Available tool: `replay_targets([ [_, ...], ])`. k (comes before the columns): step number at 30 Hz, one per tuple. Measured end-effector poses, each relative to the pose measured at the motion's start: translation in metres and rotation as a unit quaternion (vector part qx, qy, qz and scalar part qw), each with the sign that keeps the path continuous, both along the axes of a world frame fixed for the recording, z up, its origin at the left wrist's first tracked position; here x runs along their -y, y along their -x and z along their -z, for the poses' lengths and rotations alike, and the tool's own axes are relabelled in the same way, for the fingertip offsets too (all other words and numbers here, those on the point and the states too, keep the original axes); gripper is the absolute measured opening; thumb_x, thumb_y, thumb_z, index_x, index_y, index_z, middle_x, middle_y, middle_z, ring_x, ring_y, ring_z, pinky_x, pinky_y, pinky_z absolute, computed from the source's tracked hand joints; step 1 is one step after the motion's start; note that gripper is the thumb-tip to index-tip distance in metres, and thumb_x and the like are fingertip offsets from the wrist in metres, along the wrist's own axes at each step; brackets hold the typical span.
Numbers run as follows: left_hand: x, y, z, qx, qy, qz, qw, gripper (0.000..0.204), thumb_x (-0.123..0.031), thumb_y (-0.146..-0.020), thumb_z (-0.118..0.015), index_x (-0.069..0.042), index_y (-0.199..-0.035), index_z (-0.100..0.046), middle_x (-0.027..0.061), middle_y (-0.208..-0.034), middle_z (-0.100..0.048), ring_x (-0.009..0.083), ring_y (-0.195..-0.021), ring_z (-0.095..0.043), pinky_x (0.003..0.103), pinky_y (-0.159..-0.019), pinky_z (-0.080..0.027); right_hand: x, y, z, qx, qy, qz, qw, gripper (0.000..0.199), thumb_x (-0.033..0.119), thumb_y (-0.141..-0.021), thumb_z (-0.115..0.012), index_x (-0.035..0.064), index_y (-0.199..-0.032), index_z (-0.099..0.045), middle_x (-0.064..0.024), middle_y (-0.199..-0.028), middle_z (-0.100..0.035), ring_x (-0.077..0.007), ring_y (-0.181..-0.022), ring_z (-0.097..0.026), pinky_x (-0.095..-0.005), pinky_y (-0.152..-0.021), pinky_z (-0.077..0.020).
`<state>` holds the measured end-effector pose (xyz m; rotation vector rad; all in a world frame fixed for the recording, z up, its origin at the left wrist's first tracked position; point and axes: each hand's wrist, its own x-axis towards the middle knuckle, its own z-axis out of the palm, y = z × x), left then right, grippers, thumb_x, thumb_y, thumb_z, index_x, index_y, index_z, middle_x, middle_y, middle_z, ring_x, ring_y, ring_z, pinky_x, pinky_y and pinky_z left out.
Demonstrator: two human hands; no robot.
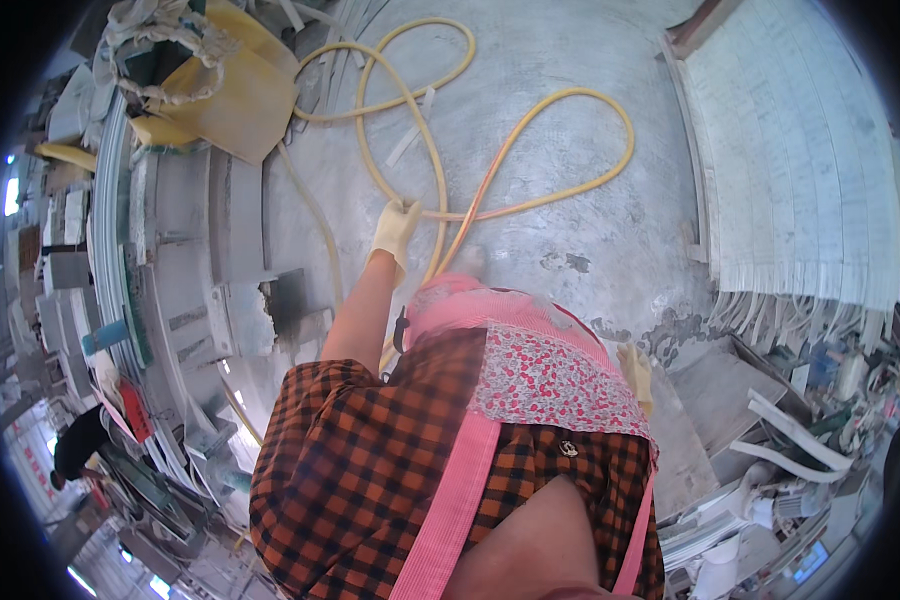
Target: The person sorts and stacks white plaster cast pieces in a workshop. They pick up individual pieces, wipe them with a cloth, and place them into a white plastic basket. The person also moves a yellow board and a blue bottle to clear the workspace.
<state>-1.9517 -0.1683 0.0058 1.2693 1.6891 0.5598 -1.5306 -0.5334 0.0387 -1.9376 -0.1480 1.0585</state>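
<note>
My left hand (395,228), in a cream rubber glove, reaches forward over the floor. Its fingers are closed round a yellow hose (568,191), which runs off to the right from the fist. Loops of the same hose lie on the grey floor ahead, and a reddish stretch passes down toward my feet. Low beside my right hip, part of my right hand (637,378) shows in a similar glove. The apron and body hide most of it, so its fingers cannot be made out.
A large stack of pale boards or strips (790,150) stands to the right. At the upper left is a yellow bag (235,85) beside crumpled whitish cloth. Grey machinery (185,210) lines the left side. Scrap strips (790,440) lie at lower right. Another person (80,440) bends at far left.
</note>
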Motion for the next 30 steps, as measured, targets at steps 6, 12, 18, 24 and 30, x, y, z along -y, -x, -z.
replay_targets([
  [6,0.042,0.065,0.036,-0.088,0.139,-0.062,0.984,0.037,-0.033,-0.081,-0.060,-0.001,-0.098,-0.067,0.0172,-0.084,-0.069,0.0278,-0.082,-0.068,0.039,-0.074,-0.051,-0.013,-0.035,-0.006,0.188,0.106,-0.314,0.924,0.040,0.034,-0.096,-0.054,-0.0008,-0.113,-0.060,-0.0146,-0.107,-0.065,-0.0260,-0.100,-0.061,-0.0372,-0.088,-0.0445],
  [12,0.103,0.109,0.073,-0.226,0.205,-0.014,0.952,0.055,-0.045,-0.086,-0.053,-0.001,-0.117,-0.063,0.0260,-0.129,-0.055,0.0381,-0.121,-0.053,0.044,-0.102,-0.042,-0.028,-0.115,0.079,0.330,0.103,-0.548,0.762,0.044,0.030,-0.085,-0.063,0.0007,-0.117,-0.054,-0.0189,-0.098,-0.067,-0.0331,-0.087,-0.064,-0.0420,-0.079,-0.0506],
  [18,0.096,0.053,0.041,-0.099,0.120,-0.281,0.947,0.036,-0.034,-0.079,-0.062,-0.001,-0.093,-0.068,0.0102,-0.079,-0.069,0.0197,-0.075,-0.064,0.036,-0.067,-0.049,-0.203,-0.183,0.112,0.141,0.032,-0.425,0.894,0.039,0.034,-0.089,-0.056,-0.0006,-0.108,-0.058,-0.0191,-0.087,-0.067,-0.0263,-0.068,-0.065,-0.0364,-0.061,-0.0517],
  [24,0.058,0.009,-0.009,-0.105,-0.001,-0.296,0.949,0.037,-0.031,-0.081,-0.061,0.001,-0.098,-0.067,0.0099,-0.081,-0.068,0.0187,-0.076,-0.064,0.034,-0.068,-0.050,-0.387,-0.137,0.021,0.072,-0.055,-0.354,0.931,0.030,0.028,-0.091,-0.050,-0.0013,-0.088,-0.059,-0.0158,-0.064,-0.065,-0.0217,-0.050,-0.061,-0.0292,-0.050,-0.0482],
  [30,0.072,-0.001,-0.021,-0.097,0.053,-0.393,0.913,0.038,-0.031,-0.079,-0.063,-0.001,-0.102,-0.067,0.0209,-0.094,-0.070,0.0321,-0.090,-0.068,0.039,-0.077,-0.052,-0.450,-0.112,0.020,0.083,-0.031,-0.509,0.856,0.032,0.028,-0.093,-0.049,-0.0010,-0.098,-0.060,-0.0161,-0.066,-0.065,-0.0201,-0.054,-0.063,-0.0329,-0.049,-0.0471],
])
